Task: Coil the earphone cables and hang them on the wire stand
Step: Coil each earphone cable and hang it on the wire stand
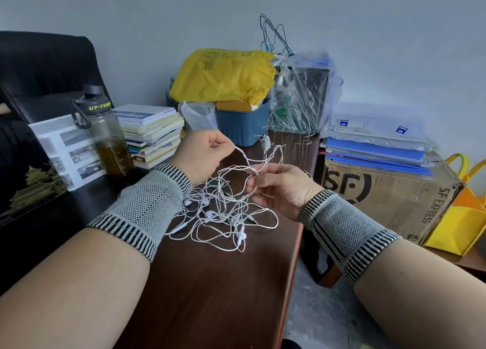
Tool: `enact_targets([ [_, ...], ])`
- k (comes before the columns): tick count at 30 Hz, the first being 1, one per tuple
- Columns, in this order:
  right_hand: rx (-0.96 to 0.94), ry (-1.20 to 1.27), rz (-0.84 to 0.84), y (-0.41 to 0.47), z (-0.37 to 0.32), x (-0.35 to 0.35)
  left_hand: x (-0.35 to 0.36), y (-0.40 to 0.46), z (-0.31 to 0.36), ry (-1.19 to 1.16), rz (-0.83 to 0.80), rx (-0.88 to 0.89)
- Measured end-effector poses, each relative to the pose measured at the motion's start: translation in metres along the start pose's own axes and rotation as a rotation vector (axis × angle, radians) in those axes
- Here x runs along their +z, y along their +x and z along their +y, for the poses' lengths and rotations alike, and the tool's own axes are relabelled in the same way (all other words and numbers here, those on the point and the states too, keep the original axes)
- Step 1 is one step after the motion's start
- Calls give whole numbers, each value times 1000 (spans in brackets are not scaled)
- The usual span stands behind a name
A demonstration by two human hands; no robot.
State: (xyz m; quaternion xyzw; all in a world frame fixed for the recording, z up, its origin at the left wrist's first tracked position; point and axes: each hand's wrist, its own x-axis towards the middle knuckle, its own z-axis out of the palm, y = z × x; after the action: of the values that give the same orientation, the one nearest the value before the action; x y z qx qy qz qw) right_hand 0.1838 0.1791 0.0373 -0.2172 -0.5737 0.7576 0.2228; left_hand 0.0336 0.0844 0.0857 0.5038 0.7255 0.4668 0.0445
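A tangle of white earphone cables (223, 217) lies on the dark wooden table (210, 296), partly lifted. My left hand (202, 157) pinches one strand above the tangle. My right hand (281, 185) pinches another strand a little lower and to the right. The cable stretches between both hands. Behind my hands stands the wire stand (294, 138), and one coiled white cable (266, 142) hangs on its left hook.
A water bottle (105, 133) and a stack of books (152, 135) stand at the left. A blue bin (242, 125) under a yellow bag (223, 78) sits behind. A cardboard box (389, 196) with blue folders is right of the table edge.
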Motion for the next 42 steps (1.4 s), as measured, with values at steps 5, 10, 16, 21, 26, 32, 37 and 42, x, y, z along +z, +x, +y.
enact_targets([
  [5, 8, 38, 143, 2, 4, -8, -5, 7, -8, -150, 106, -100],
  [10, 62, -27, 241, 3, 8, -12, -8, 13, -16, -190, 187, -148],
  [16, 137, -164, 379, 5, 12, -20, -8, 6, -11, -86, 193, -115],
  [21, 66, -452, 488, 13, 11, -22, -5, 7, -14, -153, 146, -130],
  [26, -332, -685, 585, 21, -12, -14, -4, 17, -4, -303, 90, -154],
  [32, -451, -1130, 397, 36, -48, 12, 1, 37, 24, -265, 50, -67],
  [37, -333, -1243, 465, 51, -81, -3, 1, 47, 32, -285, 127, -36],
  [42, -455, -1170, 482, 54, -113, -7, 0, 57, 28, -366, 181, -34],
])
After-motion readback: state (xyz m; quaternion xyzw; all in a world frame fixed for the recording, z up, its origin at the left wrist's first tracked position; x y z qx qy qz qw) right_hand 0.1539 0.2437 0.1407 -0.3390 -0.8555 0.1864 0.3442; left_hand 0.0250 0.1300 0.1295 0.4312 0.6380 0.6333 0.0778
